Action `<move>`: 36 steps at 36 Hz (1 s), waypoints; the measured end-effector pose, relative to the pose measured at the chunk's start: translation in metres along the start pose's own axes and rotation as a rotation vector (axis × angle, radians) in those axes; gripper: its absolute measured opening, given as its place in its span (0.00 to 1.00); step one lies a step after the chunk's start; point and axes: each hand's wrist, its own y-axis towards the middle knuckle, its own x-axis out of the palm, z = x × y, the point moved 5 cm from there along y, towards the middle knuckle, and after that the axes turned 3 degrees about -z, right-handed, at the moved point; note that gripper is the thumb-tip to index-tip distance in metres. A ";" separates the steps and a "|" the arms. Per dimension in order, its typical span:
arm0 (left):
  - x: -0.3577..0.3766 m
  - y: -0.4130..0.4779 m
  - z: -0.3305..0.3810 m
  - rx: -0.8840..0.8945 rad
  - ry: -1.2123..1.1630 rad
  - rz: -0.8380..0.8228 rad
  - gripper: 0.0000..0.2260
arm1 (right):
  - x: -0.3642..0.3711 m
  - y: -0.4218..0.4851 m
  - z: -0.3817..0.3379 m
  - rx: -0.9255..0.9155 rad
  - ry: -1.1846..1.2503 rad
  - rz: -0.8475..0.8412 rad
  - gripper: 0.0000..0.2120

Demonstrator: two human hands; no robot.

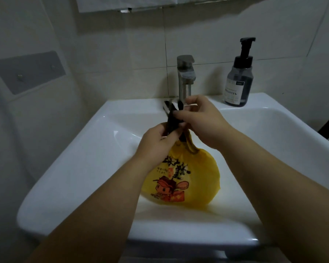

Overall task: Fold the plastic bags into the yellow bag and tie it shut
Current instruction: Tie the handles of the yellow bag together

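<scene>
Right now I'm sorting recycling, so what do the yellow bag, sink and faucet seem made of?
Yellow bag: thin plastic film, glossy, wrinkled, printed. Sink: white glazed ceramic, probably, given its smooth glossy highlights. Faucet: brushed metal, likely steel; dull grey sheen.

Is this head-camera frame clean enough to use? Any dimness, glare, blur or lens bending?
Head view: dim overall; small glare spots on the sink rim; the wide-angle lens bows its edges; the left hand, right hand and the black strips they grip look soft; the soap bottle label is unreadable.
</scene>
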 end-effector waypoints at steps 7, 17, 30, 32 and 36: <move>-0.013 0.010 0.001 0.017 -0.097 0.145 0.11 | 0.002 -0.004 0.006 -0.022 0.075 -0.131 0.12; -0.022 0.018 0.001 -0.013 -0.286 0.231 0.01 | 0.000 -0.016 0.003 -0.010 -0.662 -0.178 0.06; -0.020 0.013 -0.009 -0.119 -0.219 0.299 0.24 | 0.011 -0.014 0.012 -0.187 -0.803 -0.193 0.05; -0.016 0.013 -0.009 -0.124 -0.170 0.233 0.20 | 0.012 -0.015 0.012 -0.184 -0.714 -0.215 0.04; -0.012 0.011 -0.009 -0.122 -0.270 0.130 0.09 | 0.013 -0.016 0.015 -0.172 -0.612 -0.248 0.06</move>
